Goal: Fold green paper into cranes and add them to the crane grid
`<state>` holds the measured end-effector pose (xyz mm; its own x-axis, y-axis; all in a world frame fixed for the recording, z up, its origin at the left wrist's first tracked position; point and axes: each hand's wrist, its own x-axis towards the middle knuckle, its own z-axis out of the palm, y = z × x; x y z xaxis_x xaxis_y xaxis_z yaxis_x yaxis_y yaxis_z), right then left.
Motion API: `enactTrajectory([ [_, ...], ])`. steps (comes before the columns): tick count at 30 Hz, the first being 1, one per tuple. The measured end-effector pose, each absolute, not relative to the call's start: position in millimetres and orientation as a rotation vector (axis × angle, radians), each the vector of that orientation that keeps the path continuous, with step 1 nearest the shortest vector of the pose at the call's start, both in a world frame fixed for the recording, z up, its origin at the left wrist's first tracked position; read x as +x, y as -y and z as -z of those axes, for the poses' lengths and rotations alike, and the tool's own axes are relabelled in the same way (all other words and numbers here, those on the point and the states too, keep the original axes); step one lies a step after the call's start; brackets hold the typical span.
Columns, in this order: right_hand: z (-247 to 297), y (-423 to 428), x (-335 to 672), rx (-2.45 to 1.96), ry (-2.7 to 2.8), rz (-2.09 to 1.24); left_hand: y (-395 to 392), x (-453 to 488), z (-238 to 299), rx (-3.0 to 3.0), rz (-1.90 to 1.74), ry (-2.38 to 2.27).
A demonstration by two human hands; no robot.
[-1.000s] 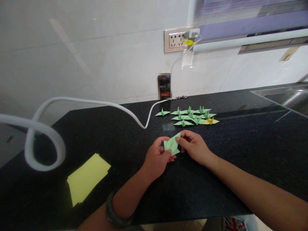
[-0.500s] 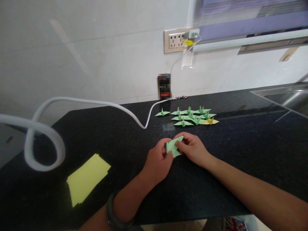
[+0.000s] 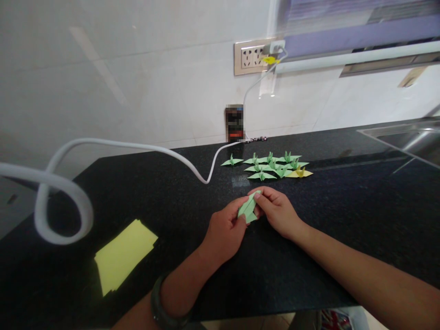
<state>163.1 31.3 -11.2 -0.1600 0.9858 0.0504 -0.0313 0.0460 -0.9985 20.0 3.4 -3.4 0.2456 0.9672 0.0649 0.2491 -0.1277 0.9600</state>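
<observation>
A partly folded piece of green origami paper [image 3: 248, 210] is held between both hands above the dark counter. My left hand [image 3: 225, 227] pinches its lower left part, thumb on top. At its upper right corner, my right hand [image 3: 278, 210] grips the paper between thumb and fingers. The fingers behind the paper are partly hidden. Just beyond my hands stand several green paper cranes [image 3: 261, 175] in rows, with one yellow paper crane [image 3: 300, 172] at their right end. A stack of yellow paper [image 3: 125, 256] lies on the counter to the left.
A white cable [image 3: 151, 147] loops over the left side and runs to a blurred dark device [image 3: 235, 123] leaning against the wall. Above it is a wall socket [image 3: 252, 57] with a plug. A metal sink [image 3: 409, 137] is set into the dark counter [image 3: 343, 220] at right.
My right thumb has moved up towards the paper's upper corner, and the green paper now looks narrower, with a flap folded over. My left hand has barely moved.
</observation>
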Motion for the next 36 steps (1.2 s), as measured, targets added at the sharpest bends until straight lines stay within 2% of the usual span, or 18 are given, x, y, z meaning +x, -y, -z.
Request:
enactTrajectory([
  [14, 13.0, -36.7, 167.7, -1.002, 1.097, -1.386, -4.2, 16.9, 8.9, 1.456, -0.929, -1.166],
  [23, 11.4, -33.7, 166.5, -0.993, 1.247, -1.391, -7.2, 20.0, 3.1, 1.234, -0.967, -1.149],
  [36, 15.1, -35.5, 166.6, -1.014, 1.183, -1.407, -5.1, 18.9, 6.3, 1.448, -0.993, -1.197],
])
